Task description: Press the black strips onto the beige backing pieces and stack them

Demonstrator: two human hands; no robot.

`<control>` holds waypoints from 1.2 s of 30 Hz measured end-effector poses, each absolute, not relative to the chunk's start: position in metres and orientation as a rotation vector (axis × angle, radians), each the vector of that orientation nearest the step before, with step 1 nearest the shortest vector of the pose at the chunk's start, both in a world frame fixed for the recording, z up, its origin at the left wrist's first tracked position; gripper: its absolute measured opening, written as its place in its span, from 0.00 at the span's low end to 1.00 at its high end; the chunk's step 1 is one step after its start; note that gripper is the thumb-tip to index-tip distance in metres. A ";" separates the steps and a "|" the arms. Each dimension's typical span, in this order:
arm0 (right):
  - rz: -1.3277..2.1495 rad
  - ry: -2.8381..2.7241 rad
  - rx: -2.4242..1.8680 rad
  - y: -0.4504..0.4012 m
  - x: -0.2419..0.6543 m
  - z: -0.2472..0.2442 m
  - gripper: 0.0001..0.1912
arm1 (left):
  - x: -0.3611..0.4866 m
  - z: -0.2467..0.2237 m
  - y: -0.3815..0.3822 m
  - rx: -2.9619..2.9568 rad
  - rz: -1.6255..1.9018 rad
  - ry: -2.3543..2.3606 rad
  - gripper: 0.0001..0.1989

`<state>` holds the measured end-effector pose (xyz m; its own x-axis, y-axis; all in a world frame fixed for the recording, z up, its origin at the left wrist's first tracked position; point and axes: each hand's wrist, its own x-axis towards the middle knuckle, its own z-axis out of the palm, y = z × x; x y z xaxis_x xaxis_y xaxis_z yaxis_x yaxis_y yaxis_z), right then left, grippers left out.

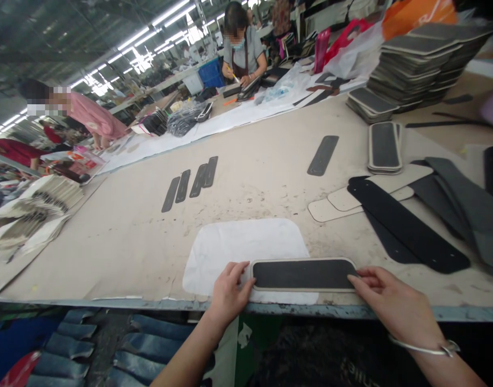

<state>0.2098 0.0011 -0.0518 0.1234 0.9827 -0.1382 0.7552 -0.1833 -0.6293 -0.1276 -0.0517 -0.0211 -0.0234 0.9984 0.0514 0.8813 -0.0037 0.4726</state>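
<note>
We see the dark grey oblong panel with rounded corners and a pale border [305, 274] lying directly between our hands, its long axis running left to right, near the table's [109, 236] front edge. Our left hand [233, 287] pinches its left end, our right hand [385, 294] its right; neither is nearer. It overlaps the white rounded sheet [246, 240]; we cannot tell whether it is lifted.

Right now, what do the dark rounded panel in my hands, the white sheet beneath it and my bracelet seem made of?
Dark rounded panel: perhaps fabric or leatherette, matte, with no strong shine.
White sheet: probably paper, thin, dull and faintly wrinkled.
Bracelet: likely metal, silvery and shiny.
</note>
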 end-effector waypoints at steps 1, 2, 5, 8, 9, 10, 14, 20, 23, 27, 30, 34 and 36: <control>0.785 -1.674 -2.006 0.002 0.210 -0.052 0.21 | -0.127 -0.022 -0.054 1.996 0.565 1.962 0.16; 0.827 -1.662 -2.019 0.002 0.209 -0.050 0.21 | -0.126 -0.024 -0.055 2.041 0.577 1.937 0.17; 0.862 -1.638 -2.042 0.003 0.206 -0.042 0.20 | -0.126 -0.028 -0.057 2.161 0.595 1.842 0.15; 0.890 -1.616 -2.028 0.002 0.203 -0.033 0.17 | -0.129 -0.034 -0.058 2.205 0.614 1.812 0.14; 0.898 -1.607 -2.020 0.002 0.202 -0.031 0.16 | -0.129 -0.036 -0.058 2.214 0.628 1.810 0.15; 0.902 -1.597 -2.015 0.001 0.201 -0.030 0.15 | -0.130 -0.038 -0.058 2.222 0.642 1.808 0.15; 0.913 -1.572 -2.021 0.002 0.200 -0.028 0.13 | -0.132 -0.042 -0.058 2.261 0.683 1.789 0.15; 0.914 -1.604 -2.028 0.002 0.200 -0.028 0.13 | -0.131 -0.040 -0.057 2.280 0.690 1.782 0.15; 0.877 -1.644 -2.041 0.002 0.201 -0.029 0.13 | -0.130 -0.038 -0.056 2.273 0.689 1.791 0.14; 0.753 -1.792 -2.011 -0.001 0.203 -0.030 0.14 | -0.127 -0.035 -0.057 2.259 0.669 1.814 0.13; 0.377 -1.929 -1.931 -0.006 0.197 -0.024 0.18 | -0.126 -0.034 -0.057 2.256 0.659 1.819 0.13; 0.199 -2.153 -1.642 -0.020 0.165 -0.010 0.26 | -0.127 -0.037 -0.058 2.254 0.661 1.835 0.14; 0.313 -2.363 -1.390 -0.027 0.139 -0.006 0.28 | -0.128 -0.039 -0.059 2.253 0.661 1.834 0.14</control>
<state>0.1389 -0.0269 -0.0062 -0.4389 0.8739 0.2091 0.7892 0.4861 -0.3752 -0.1283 -0.0587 -0.0391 0.1492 0.9608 0.2336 0.8890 -0.2338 0.3937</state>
